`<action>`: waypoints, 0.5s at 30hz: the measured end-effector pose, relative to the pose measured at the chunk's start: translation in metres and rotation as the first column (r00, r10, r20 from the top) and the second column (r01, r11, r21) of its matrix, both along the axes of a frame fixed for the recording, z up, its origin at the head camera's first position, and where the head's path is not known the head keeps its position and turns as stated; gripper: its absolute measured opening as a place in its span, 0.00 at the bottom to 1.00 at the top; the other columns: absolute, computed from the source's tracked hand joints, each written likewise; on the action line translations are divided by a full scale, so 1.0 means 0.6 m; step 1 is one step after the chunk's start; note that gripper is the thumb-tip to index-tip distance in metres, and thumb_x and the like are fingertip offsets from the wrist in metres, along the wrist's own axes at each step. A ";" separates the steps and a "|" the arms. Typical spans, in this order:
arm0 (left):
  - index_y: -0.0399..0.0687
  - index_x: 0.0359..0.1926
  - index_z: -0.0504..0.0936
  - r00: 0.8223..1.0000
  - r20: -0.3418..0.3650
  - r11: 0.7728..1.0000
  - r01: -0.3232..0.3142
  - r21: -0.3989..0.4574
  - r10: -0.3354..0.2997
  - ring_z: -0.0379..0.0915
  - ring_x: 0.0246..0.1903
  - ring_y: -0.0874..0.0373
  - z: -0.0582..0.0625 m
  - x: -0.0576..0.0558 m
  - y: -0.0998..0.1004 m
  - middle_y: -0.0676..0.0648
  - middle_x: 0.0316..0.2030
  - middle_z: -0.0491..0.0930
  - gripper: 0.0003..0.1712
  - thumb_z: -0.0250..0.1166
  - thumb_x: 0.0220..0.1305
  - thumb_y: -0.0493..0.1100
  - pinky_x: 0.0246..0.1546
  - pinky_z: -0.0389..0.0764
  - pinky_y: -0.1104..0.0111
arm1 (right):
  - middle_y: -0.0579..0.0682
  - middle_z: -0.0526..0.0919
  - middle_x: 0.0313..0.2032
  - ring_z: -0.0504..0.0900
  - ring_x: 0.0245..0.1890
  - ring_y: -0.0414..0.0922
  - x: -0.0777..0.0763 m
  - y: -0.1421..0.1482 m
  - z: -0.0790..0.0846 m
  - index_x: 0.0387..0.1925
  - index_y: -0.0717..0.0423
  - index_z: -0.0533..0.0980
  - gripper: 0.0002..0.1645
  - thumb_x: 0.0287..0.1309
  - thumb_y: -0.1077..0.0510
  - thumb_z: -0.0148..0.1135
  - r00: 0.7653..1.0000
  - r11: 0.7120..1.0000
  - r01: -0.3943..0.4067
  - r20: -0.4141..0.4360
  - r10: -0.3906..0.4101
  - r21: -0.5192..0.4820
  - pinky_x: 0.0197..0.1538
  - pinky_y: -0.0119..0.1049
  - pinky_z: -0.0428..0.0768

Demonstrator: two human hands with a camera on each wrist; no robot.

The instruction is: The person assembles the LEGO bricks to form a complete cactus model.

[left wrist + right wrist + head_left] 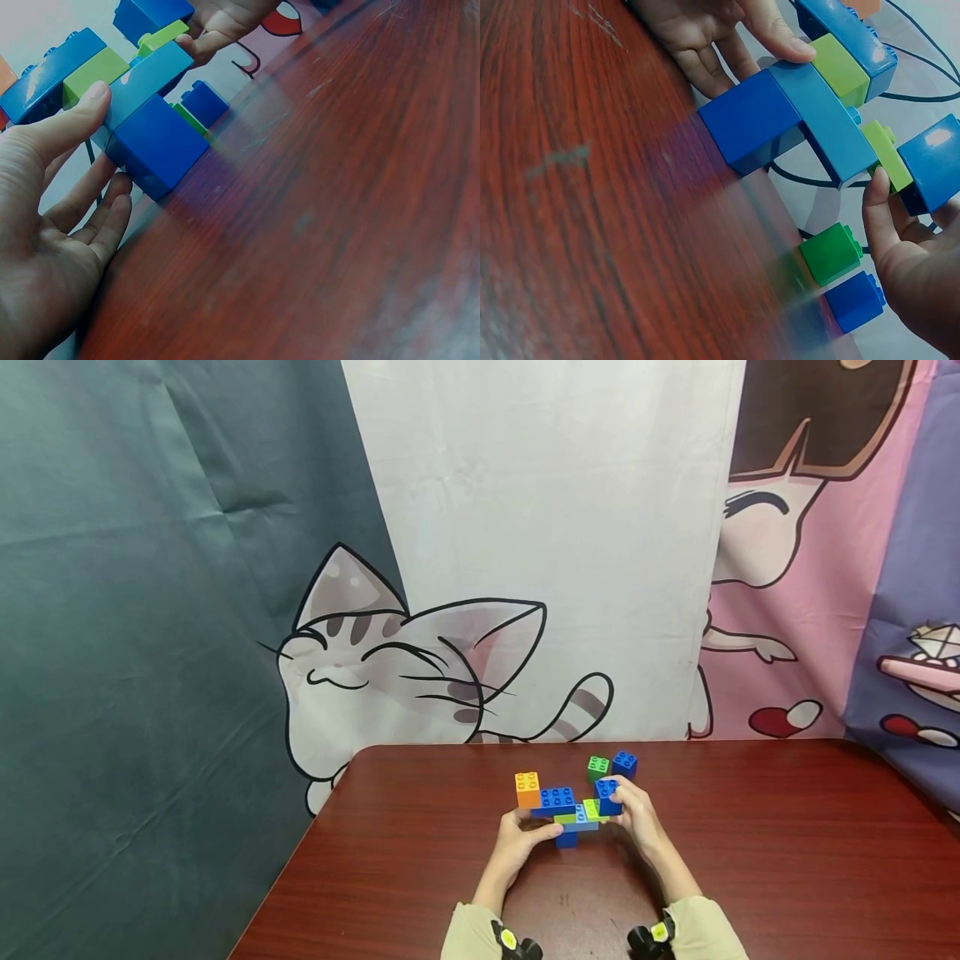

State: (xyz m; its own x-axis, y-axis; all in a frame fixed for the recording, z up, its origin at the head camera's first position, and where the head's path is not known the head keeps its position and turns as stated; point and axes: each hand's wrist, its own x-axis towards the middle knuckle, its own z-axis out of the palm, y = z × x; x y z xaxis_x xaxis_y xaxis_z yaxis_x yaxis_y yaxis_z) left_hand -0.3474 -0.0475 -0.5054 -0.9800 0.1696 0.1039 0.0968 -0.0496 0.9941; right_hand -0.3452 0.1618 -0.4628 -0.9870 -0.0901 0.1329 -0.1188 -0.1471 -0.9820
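A toy-brick structure stands at the table's middle between both hands. Its base is a dark blue brick (750, 120) under a light blue brick (829, 124). Lime green bricks sit on both ends of the light blue one. The left lime brick (840, 67) carries a long blue brick (552, 802), with an orange brick (528, 797) at its far left. My left hand (517, 843) grips the structure's left side, thumb on the lime and light blue bricks. My right hand (641, 822) pinches the blue brick (930, 161) at the right end, one fingertip against the smaller lime brick (889, 161).
Behind the structure, a green brick (597, 767) and a loose blue brick (625, 764) stand side by side near the back edge of the brown wooden table (787, 843). A printed cloth (585, 527) hangs beyond that edge.
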 end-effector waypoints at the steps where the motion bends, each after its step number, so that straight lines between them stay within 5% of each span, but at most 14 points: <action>1: 0.33 0.51 0.81 1.000 -0.003 1.000 0.000 0.001 0.000 0.79 0.35 0.63 0.000 0.000 0.000 0.33 0.43 0.84 0.21 0.71 0.57 0.36 0.40 0.79 0.77 | 0.41 0.75 0.31 0.78 0.31 0.38 0.000 -0.001 0.000 0.48 0.66 0.68 0.16 0.62 0.65 0.40 1.000 1.000 0.007 0.002 -0.007 0.000 0.34 0.31 0.79; 15: 0.37 0.50 0.81 1.000 0.020 1.000 0.005 -0.018 -0.005 0.79 0.35 0.64 0.000 0.001 -0.003 0.38 0.42 0.85 0.22 0.73 0.55 0.40 0.42 0.80 0.76 | 0.42 0.72 0.32 0.76 0.34 0.40 0.001 -0.004 0.002 0.46 0.57 0.71 0.14 0.60 0.65 0.42 0.998 0.998 0.062 0.017 -0.063 0.009 0.37 0.34 0.78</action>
State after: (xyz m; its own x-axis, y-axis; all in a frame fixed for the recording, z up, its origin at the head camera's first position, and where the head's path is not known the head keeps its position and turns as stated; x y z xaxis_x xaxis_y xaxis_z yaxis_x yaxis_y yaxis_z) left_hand -0.3467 -0.0490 -0.5051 -0.9810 0.1764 0.0812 0.0768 -0.0318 0.9965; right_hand -0.3446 0.1595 -0.4616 -0.9929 -0.0293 0.1151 -0.1103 -0.1315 -0.9852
